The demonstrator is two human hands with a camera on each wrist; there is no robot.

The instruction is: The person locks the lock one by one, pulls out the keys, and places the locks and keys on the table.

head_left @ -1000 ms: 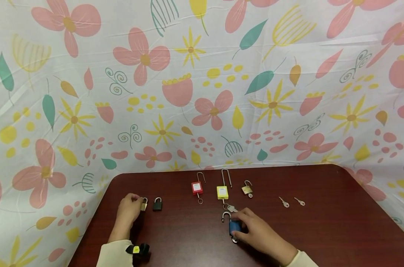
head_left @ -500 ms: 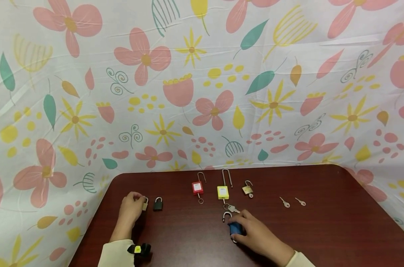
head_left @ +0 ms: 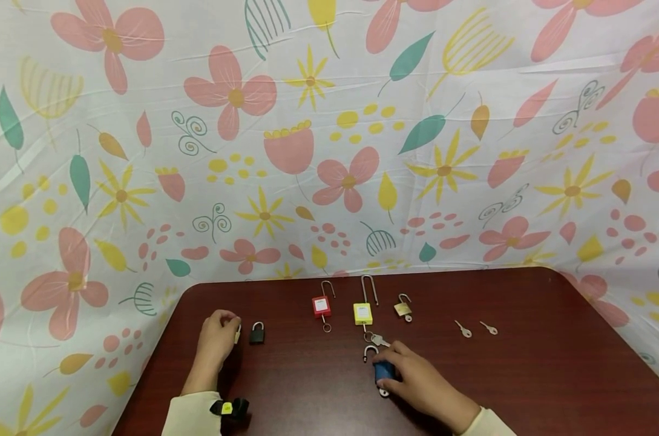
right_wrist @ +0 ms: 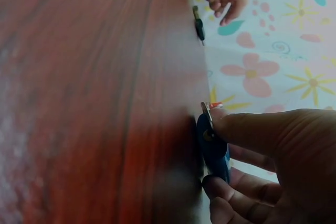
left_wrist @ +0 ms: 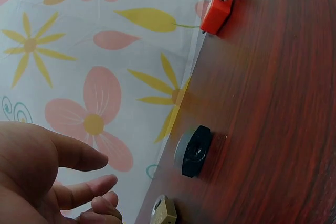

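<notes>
My left hand [head_left: 215,339] hovers over a small brass padlock [left_wrist: 165,212] at the table's left, partly covering it in the head view. Its fingers are relaxed and apart from the lock in the left wrist view. Beside that lock lies a black padlock [head_left: 256,334], its shackle closed. Near the middle front, my right hand [head_left: 424,381] grips a blue padlock [head_left: 383,373] between thumb and fingers. The blue lock's shackle stands open, and a key [right_wrist: 206,113] sticks out of its base by the thumb.
Red [head_left: 321,306] and yellow [head_left: 363,314] padlocks with long open shackles lie toward the back, keys attached. A brass padlock [head_left: 402,310] lies right of them. Two loose keys [head_left: 464,330] lie farther right. A floral cloth [head_left: 329,151] hangs behind the table [head_left: 525,375].
My left hand has shifted slightly right and away from me, now covering more of the brass padlock. My right hand keeps its grip on the blue padlock, nearly still.
</notes>
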